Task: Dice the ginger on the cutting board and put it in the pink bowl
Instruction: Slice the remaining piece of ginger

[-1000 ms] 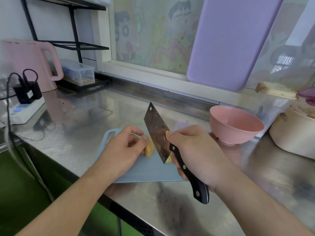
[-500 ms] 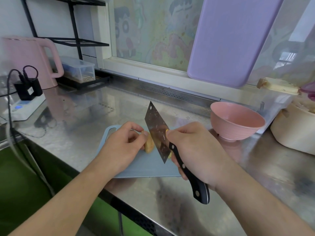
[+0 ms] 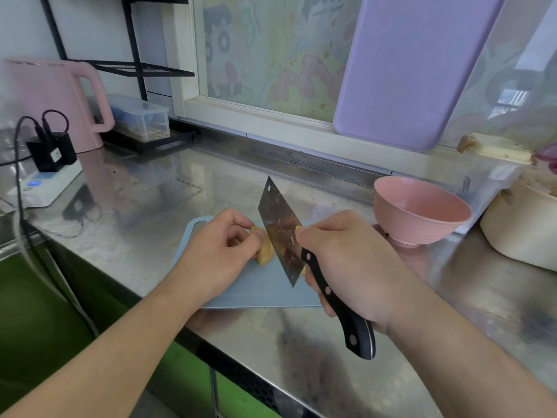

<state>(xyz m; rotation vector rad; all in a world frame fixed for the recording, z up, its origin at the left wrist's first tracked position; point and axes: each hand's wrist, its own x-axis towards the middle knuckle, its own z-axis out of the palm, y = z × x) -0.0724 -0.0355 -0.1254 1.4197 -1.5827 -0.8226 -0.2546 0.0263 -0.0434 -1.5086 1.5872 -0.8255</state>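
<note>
I count one ginger [image 3: 265, 251], one knife [image 3: 281, 233], one board [image 3: 259, 292], one bowl [image 3: 420, 211], one kettle [image 3: 51, 101], two hands.

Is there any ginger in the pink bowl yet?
No, the pink bowl shows only its bare inside, and the ginger lies on the blue cutting board beside the cleaver.

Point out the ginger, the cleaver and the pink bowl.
ginger [image 3: 266, 252]: head view, exposed yellow flesh beside the blade.
cleaver [image 3: 278, 233]: head view, flat of the blade.
pink bowl [image 3: 416, 229]: head view, outer wall.
</note>
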